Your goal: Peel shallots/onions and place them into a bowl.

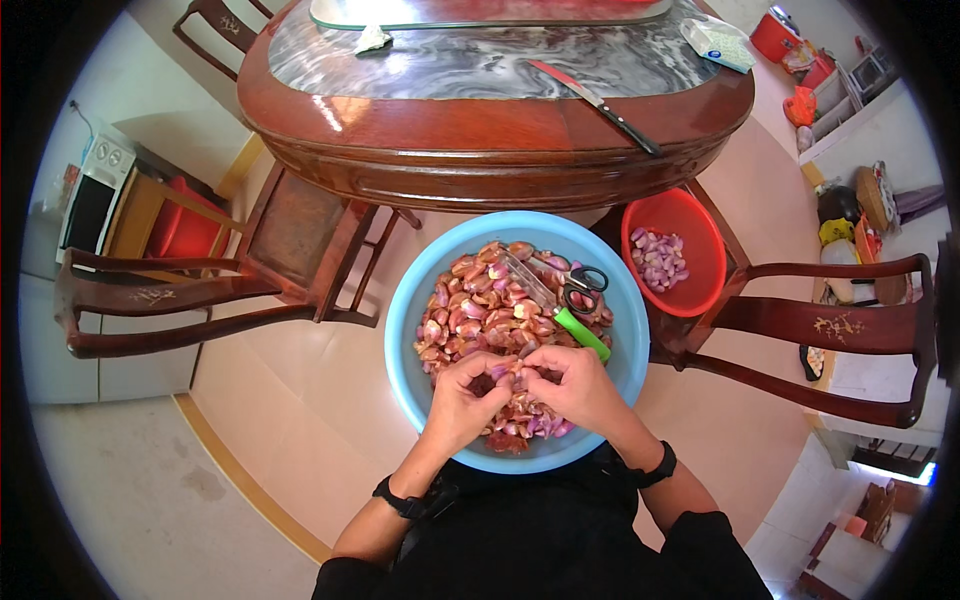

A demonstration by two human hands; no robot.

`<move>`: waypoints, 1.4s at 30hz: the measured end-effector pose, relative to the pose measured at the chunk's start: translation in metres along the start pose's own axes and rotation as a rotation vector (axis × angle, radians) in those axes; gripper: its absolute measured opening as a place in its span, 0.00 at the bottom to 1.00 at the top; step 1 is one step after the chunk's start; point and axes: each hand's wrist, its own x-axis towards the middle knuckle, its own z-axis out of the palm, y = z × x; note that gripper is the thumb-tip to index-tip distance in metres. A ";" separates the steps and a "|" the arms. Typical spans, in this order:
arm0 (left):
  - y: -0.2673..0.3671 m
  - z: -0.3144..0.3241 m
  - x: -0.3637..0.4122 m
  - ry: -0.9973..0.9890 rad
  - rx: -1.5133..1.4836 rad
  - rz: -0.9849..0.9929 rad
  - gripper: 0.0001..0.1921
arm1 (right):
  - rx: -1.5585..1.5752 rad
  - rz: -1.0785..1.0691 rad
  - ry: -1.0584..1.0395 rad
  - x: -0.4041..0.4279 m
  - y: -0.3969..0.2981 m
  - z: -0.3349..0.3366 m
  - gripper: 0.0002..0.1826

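Note:
Over a light blue plastic basin (400,330) full of unpeeled shallots (480,300), my left hand (466,394) and my right hand (574,382) meet fingertip to fingertip. Between them they pinch one small shallot (513,368), partly covered by the fingers. On the pile, to the right, rest black-handled scissors (585,289) and a knife with a green handle (582,334). Loose skins and purple pieces (536,420) lie beneath my hands. A red plastic bowl (714,255) on the right holds peeled shallots (658,259).
The red bowl stands on a wooden chair (814,319). Ahead is a wooden table (420,124) with a marble inlay, carrying a kitchen knife (600,109), a tissue pack (718,45) and a crumpled tissue (371,39). Another wooden chair (292,217) stands at the left.

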 end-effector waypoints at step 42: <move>0.003 -0.003 0.001 -0.102 -0.212 -0.167 0.11 | -0.130 -0.218 -0.025 -0.002 0.007 -0.002 0.06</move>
